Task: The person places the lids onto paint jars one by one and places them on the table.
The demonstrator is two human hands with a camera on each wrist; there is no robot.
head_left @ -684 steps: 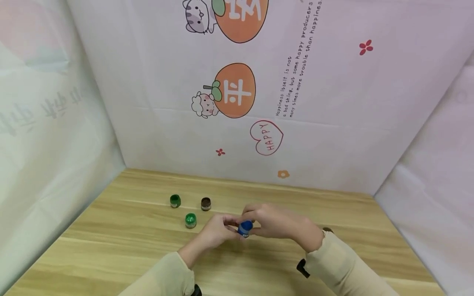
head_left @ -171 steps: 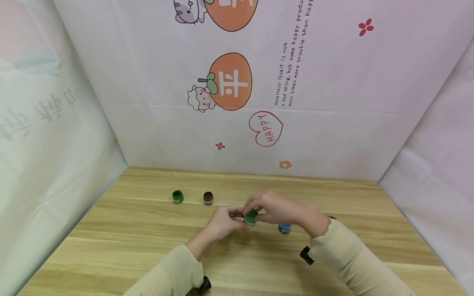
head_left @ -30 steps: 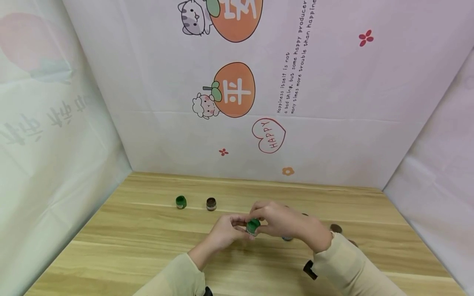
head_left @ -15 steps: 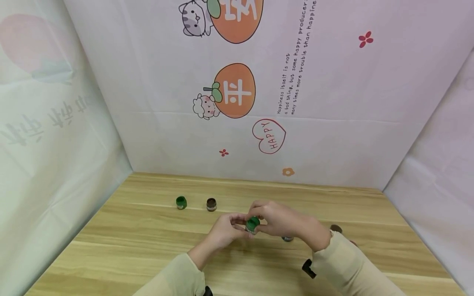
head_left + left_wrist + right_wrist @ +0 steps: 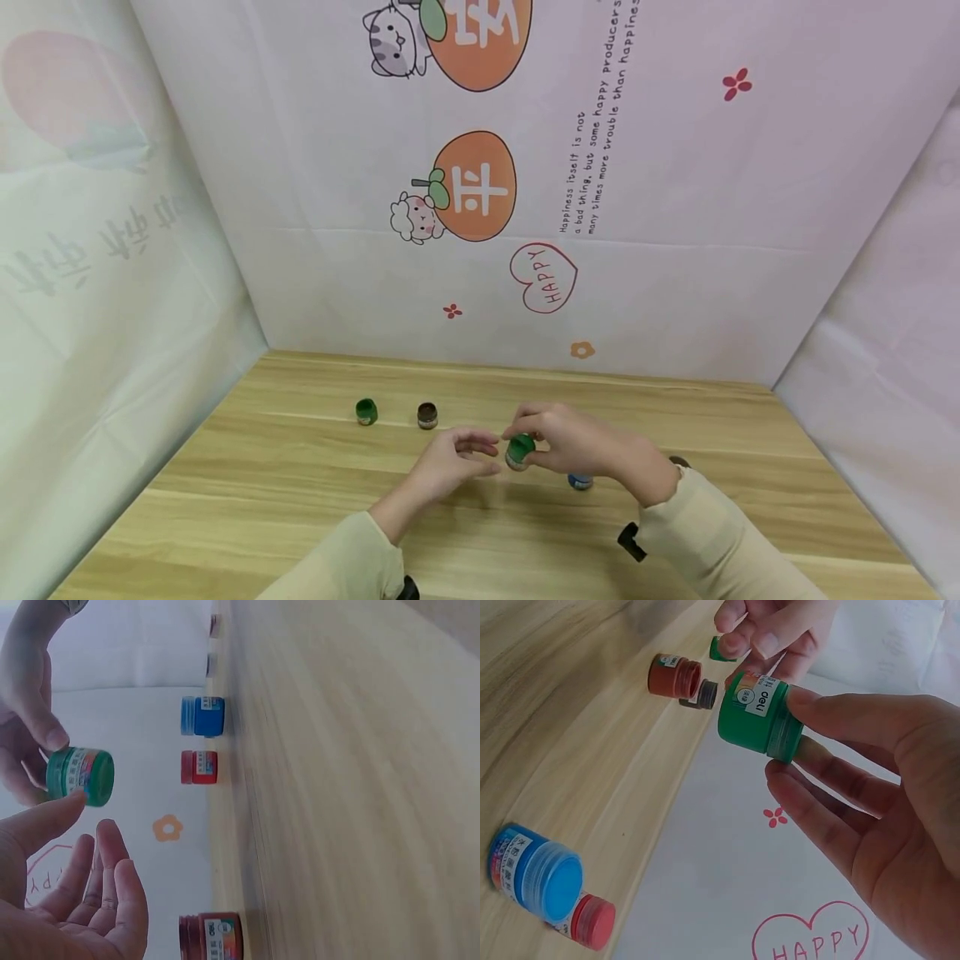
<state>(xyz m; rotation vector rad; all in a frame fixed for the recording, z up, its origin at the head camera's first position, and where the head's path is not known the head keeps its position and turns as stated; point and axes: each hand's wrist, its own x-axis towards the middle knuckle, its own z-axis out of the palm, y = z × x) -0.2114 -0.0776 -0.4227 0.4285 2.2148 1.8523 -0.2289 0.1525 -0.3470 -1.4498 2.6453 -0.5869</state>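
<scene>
My right hand holds a small green paint jar by its lid end, thumb on one side and fingers on the other. The jar hangs above the table, tilted. Just left of it my left hand is apart from the jar in the head view, its fingers loosely bent and nothing in them. In the left wrist view its thumb tip overlaps the green jar. A blue paint jar stands on the table below my right wrist, mostly hidden in the head view. Beside it is a red paint jar.
Farther left on the wooden table stand a dark green jar and a brown jar. A reddish-brown jar shows in the right wrist view. White printed sheets wall the table at the back and sides.
Earlier both hands held the green jar; now my left hand has let go and drawn left, and my right hand alone holds it. The blue jar, held at first, stands on the table.
</scene>
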